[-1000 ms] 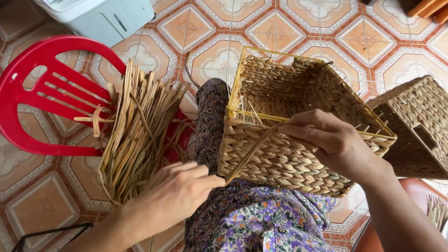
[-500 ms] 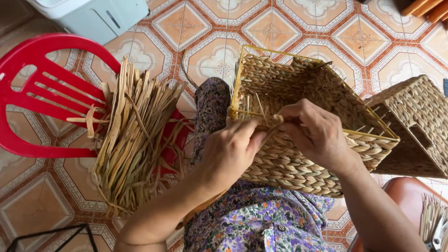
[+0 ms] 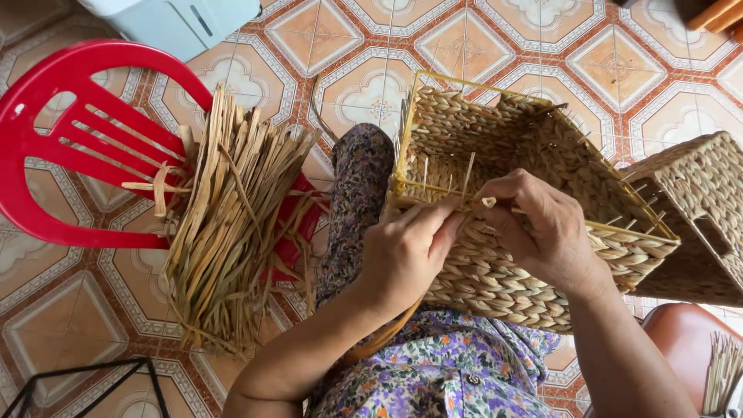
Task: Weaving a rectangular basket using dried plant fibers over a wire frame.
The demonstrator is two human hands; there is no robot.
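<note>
A half-woven straw basket [image 3: 534, 147] on a yellow wire frame rests on my lap, its open side facing me. Both hands meet at its near rim. My left hand [image 3: 406, 251] pinches a dried straw strand against the rim. My right hand [image 3: 546, 228] grips the same strand [image 3: 487, 203] just beside it, fingers curled around the wire edge. A bundle of dried straw strips [image 3: 232, 209] lies on a red plastic chair [image 3: 70, 147] to my left.
A second woven basket [image 3: 700, 209] lies tipped on the right. The floor is patterned orange tile [image 3: 480, 39]. A white-blue appliance [image 3: 182, 19] stands at the top left. A black metal frame [image 3: 85, 379] shows at the bottom left, more straw [image 3: 724, 371] at the bottom right.
My left hand rose from beside my knee to the basket's near rim and joined my right hand on the strand. My right hand stayed at the rim.
</note>
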